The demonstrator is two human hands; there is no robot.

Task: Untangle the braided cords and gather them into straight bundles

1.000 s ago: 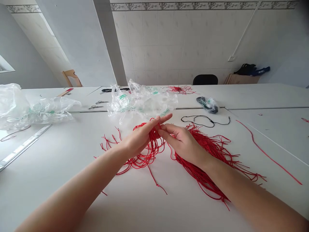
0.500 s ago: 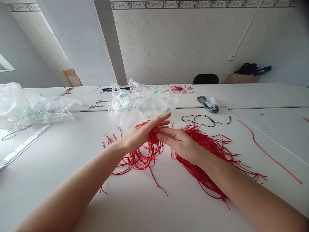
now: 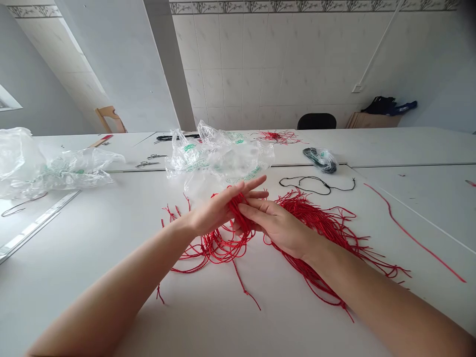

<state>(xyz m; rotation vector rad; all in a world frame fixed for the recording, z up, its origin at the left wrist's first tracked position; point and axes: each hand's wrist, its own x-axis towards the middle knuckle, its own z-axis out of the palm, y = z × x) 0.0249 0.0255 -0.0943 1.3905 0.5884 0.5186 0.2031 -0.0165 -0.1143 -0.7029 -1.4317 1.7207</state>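
Observation:
A looped bunch of red cords point(image 3: 226, 245) hangs from my two hands just above the table, its knotted ends trailing downward and to the left. My left hand point(image 3: 211, 210) grips the top of the bunch, with some fingers stretched out to the right. From the right, my right hand point(image 3: 275, 220) closes on the same cords, its thumb on top and other fingertips partly hidden behind them. Beside and partly under my right forearm lies a thick pile of red cords point(image 3: 316, 223) with knotted, frayed ends.
Clear plastic bags point(image 3: 223, 153) lie beyond my hands, and another plastic bag point(image 3: 48, 163) is at left. Scissors point(image 3: 147, 163), a black cord point(image 3: 308, 184), a bagged dark bundle point(image 3: 323, 159), a single red cord point(image 3: 412, 235) and a metal ruler point(image 3: 40, 223) rest on the table.
My right hand has shifted slightly left and down, further around the cords. The hanging loops have moved a little right and lower. The pile on the right stays put.

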